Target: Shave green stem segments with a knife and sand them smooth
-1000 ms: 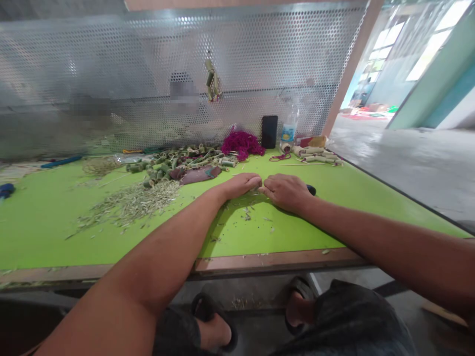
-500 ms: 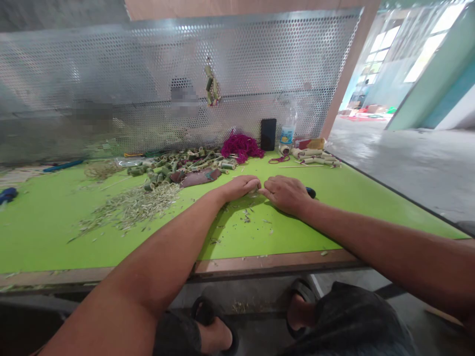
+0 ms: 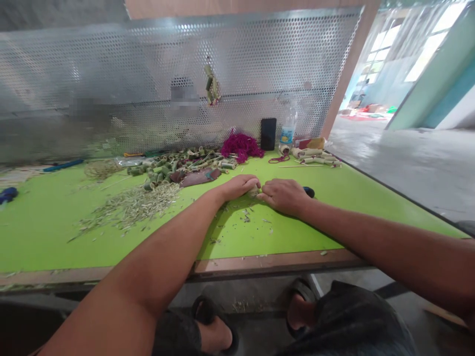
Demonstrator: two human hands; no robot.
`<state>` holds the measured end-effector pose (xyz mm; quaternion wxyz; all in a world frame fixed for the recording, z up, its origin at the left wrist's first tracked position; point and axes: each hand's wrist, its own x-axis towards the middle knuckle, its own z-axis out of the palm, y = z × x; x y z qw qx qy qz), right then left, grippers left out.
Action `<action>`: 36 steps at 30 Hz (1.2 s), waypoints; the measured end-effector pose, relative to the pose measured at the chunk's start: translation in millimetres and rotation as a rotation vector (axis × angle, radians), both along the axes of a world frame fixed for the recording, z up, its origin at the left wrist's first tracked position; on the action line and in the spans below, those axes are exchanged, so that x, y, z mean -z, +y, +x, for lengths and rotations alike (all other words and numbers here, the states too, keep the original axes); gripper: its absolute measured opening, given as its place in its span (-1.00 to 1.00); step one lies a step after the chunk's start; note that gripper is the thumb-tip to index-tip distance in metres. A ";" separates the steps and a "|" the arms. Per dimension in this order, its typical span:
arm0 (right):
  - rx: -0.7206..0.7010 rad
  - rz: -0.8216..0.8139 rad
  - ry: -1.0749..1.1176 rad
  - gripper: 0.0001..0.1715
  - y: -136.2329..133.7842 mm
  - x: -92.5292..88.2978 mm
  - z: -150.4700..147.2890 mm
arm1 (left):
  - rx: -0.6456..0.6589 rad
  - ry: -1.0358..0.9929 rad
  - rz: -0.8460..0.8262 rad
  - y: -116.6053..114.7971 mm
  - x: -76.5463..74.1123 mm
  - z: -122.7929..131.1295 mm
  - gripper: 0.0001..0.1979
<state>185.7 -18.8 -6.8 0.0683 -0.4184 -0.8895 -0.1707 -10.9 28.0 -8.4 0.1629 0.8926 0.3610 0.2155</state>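
Observation:
My left hand is closed on a short pale bamboo piece, low over the green table mat. Only the end of that piece shows beyond the fingers. Just right of it, my right hand is closed round a tool with a dark rounded handle. The handle's butt sticks out behind the palm, while the tool's working end is hidden by the fingers. Small shavings lie on the mat below both hands.
A heap of shavings and a pile of cut bamboo pieces lie to the left. Farther back are magenta yarn, a phone, a plastic bottle and strung bamboo pieces. A perforated metal panel closes the rear.
The right hand has drawn a little away from the left thumb, and more of the bamboo piece shows between the hands. The left hand has barely moved.

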 end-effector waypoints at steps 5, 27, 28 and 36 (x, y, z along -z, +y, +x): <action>0.011 0.054 0.089 -0.47 0.1 1.8 5.2 | -0.010 0.002 0.044 -0.2 0.2 0.1 -0.59; 0.030 0.082 0.102 -0.45 3.3 1.0 4.0 | 0.061 0.045 0.050 0.1 -1.1 0.0 -0.61; 0.035 0.080 0.096 -0.45 3.0 0.8 3.7 | 0.060 0.047 0.048 0.7 -0.8 -0.1 -0.61; 0.023 0.042 0.045 -0.46 1.4 -0.7 1.5 | 0.072 0.024 0.027 1.5 0.4 1.0 -0.59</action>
